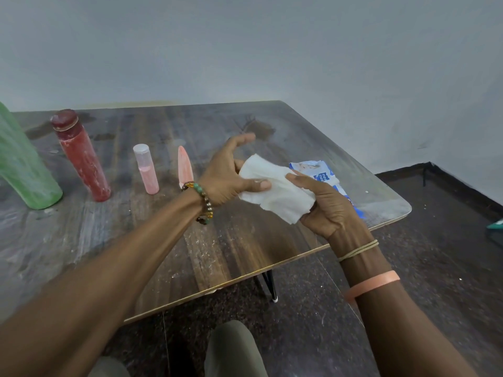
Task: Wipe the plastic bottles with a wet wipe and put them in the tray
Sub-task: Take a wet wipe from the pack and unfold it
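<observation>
A white wet wipe (pixel 275 190) is stretched between both hands above the table's right part. My left hand (pixel 228 175) pinches its left side with thumb and palm, the fingers spread. My right hand (pixel 324 202) grips its right side. Several plastic bottles stand at the left: a large green one (pixel 24 164), a tall red one with a dark cap (pixel 81 156), a small clear one with pink contents (pixel 146 168) and a slim pink one (pixel 185 165), partly behind my left wrist. No tray is in view.
A blue and white wipes pack (pixel 319 171) lies on the dark wooden table (pixel 217 246), behind my right hand near the right edge. The table's front edge runs diagonally. My knees (pixel 234 349) and dark floor show below.
</observation>
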Tool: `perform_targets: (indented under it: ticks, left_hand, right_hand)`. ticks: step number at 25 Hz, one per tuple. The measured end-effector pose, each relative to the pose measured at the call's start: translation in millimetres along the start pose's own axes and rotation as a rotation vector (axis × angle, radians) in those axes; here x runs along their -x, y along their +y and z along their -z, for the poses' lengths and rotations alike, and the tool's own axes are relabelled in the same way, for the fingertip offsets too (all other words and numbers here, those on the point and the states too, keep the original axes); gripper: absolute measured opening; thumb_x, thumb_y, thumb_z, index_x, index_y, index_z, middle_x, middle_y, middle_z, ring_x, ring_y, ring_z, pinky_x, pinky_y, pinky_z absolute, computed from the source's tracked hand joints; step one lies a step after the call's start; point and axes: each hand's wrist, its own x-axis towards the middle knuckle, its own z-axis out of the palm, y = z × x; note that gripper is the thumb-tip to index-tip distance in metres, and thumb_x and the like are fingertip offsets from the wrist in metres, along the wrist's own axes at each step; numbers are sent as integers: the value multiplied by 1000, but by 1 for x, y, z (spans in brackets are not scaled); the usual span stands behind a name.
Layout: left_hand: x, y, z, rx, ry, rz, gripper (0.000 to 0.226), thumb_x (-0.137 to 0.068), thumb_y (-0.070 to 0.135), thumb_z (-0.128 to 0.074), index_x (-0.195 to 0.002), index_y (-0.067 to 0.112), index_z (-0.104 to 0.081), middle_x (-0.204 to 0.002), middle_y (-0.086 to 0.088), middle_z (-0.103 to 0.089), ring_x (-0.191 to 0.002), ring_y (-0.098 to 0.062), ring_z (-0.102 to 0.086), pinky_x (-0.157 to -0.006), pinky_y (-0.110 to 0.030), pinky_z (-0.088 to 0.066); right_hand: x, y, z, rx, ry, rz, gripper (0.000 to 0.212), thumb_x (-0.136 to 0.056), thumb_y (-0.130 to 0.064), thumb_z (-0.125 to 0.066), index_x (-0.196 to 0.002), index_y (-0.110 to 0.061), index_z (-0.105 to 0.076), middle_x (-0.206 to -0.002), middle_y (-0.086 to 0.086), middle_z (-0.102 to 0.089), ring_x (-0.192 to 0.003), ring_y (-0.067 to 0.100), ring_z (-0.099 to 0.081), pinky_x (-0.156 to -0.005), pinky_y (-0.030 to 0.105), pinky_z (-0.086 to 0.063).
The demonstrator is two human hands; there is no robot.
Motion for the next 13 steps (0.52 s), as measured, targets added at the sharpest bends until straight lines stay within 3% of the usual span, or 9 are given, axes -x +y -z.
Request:
perform_targets:
  ticks: [1, 3, 5, 6, 7, 9, 11, 13]
  left_hand:
    - [0, 0, 0, -125, -25, -73, 90, -74, 6, -85, -144, 38, -38, -100, -9, -77, -91, -22, -74, -81, -38, -61]
    - [-5, -3, 1, -389, -39, -175, 61, -80, 13, -81, -134, 33, -59, -110, -2, -75, -102, -17, -69, -93, -36, -56]
    - [-8, -7, 3, -476, -15, -214, 28, -80, 16, -81, -106, 25, -76, -105, 5, -72, -106, -11, -64, -95, -30, -51]
    - [-8, -7, 2, -495, -2, -224, 21, -80, 16, -81, -98, 25, -77, -97, 11, -67, -100, -6, -61, -88, -21, -47]
    - [-7, -7, 0, -532, 14, -236, 17, -81, 17, -80, -95, 26, -76, -92, 15, -57, -93, -1, -54, -82, -15, -40]
    - [-8, -6, -2, -609, 43, -275, 12, -83, 22, -78, -93, 27, -74, -100, 12, -49, -96, -2, -44, -81, -9, -31]
    - [-9, -6, 1, -621, 36, -273, 6, -87, 26, -75, -91, 25, -70, -121, 8, -55, -110, -5, -45, -91, -18, -32]
    - [-10, -5, 5, -487, 42, -194, 10, -90, 28, -71, -88, 19, -67, -109, 6, -67, -94, -6, -59, -81, -25, -43]
  right_hand:
    - [-1, 0, 0, -2, 23, 3, 43, -77, -8, -78, -117, -8, -64, -119, 17, -64, -105, 31, -62, -105, 50, -44]
    - [-5, 1, 1, 12, 64, 35, 56, -71, -13, -84, -122, -9, -61, -125, 16, -62, -109, 33, -63, -103, 53, -45]
    - [-3, 3, -3, 142, 49, 107, 83, -64, -35, -91, -133, -10, -54, -132, 12, -58, -114, 31, -62, -95, 47, -51]
    - [-1, 3, -6, 355, 45, 175, 88, -59, -50, -91, -131, -14, -57, -130, 4, -58, -114, 22, -61, -89, 39, -53]
    - [2, 5, -8, 631, 40, 262, 83, -54, -58, -89, -123, -19, -64, -125, -6, -58, -113, 9, -59, -86, 29, -50]
    - [4, 9, -10, 1039, 110, 464, 54, -59, -47, -90, -105, -26, -72, -110, -22, -60, -99, -12, -55, -80, 15, -43]
    - [3, 10, -11, 954, 86, 535, 24, -75, -27, -84, -96, -21, -75, -93, -11, -72, -81, 0, -64, -74, 26, -49]
    - [3, 10, -9, 774, 81, 477, 14, -84, -21, -76, -97, -16, -75, -87, 3, -74, -78, 16, -68, -72, 38, -52]
